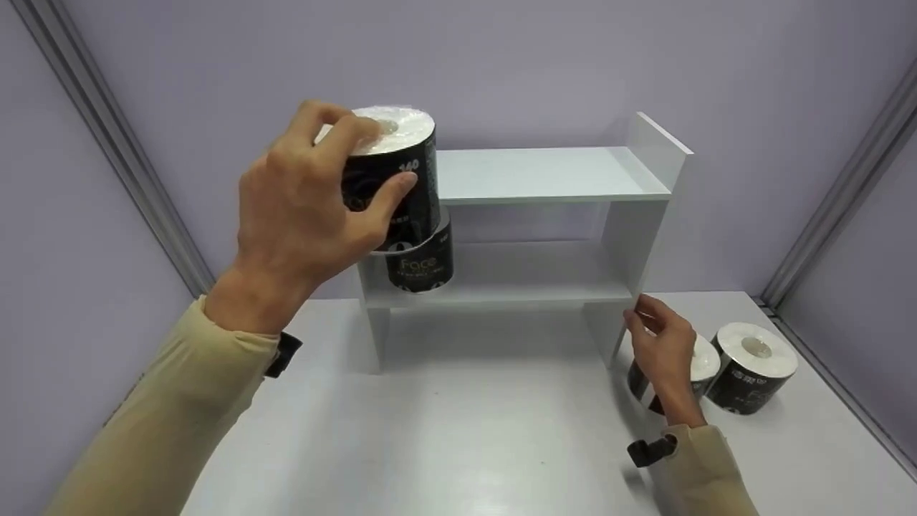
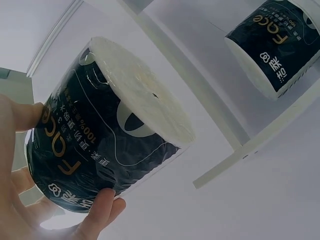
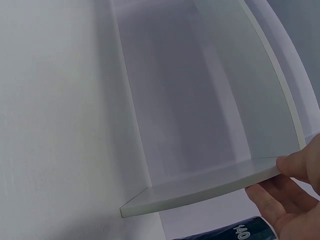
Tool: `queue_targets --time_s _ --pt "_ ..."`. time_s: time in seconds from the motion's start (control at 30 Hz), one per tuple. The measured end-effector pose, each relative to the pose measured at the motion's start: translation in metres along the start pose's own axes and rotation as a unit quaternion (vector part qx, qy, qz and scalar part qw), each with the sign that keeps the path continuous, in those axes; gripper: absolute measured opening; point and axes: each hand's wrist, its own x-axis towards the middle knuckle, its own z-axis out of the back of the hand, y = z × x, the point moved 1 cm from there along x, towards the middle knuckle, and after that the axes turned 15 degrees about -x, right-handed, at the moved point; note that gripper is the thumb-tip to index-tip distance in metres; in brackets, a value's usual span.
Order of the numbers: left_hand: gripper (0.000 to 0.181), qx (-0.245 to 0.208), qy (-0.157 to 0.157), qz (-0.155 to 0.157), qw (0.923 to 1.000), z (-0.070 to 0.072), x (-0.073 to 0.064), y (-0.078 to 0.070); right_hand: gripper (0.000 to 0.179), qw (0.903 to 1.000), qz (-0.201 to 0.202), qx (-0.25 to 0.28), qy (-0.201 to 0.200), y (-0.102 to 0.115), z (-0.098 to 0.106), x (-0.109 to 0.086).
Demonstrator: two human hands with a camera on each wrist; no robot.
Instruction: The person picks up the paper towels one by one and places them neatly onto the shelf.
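Observation:
My left hand (image 1: 297,197) grips a wrapped toilet paper roll (image 1: 423,179) with a black label, holding it upright in the air in front of the shelf's left end. Its fingers reach over the top and the thumb presses the side; in the left wrist view the roll (image 2: 100,135) shows its bare white end. Behind and below it, a second roll (image 1: 421,266) stands on the white shelf's (image 1: 537,276) middle board, partly hidden. At the lower right, my right hand (image 1: 665,351) pinches the shelf's right side panel (image 3: 215,192) between thumb and fingers.
Two more rolls stand on the white table (image 1: 458,444) right of the shelf: a near one (image 1: 706,362) partly behind my right hand, and another roll (image 1: 749,383) beside it. The top board (image 1: 537,172) has a raised right end. Walls enclose the back and sides.

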Motion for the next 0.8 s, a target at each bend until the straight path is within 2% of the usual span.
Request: queue_targets --time_s 0.8 --pt "0.051 0.015 0.012 0.008 0.9998 -0.007 0.013 -0.001 0.031 1.0000 -0.007 0.005 0.005 0.001 0.001 0.000"
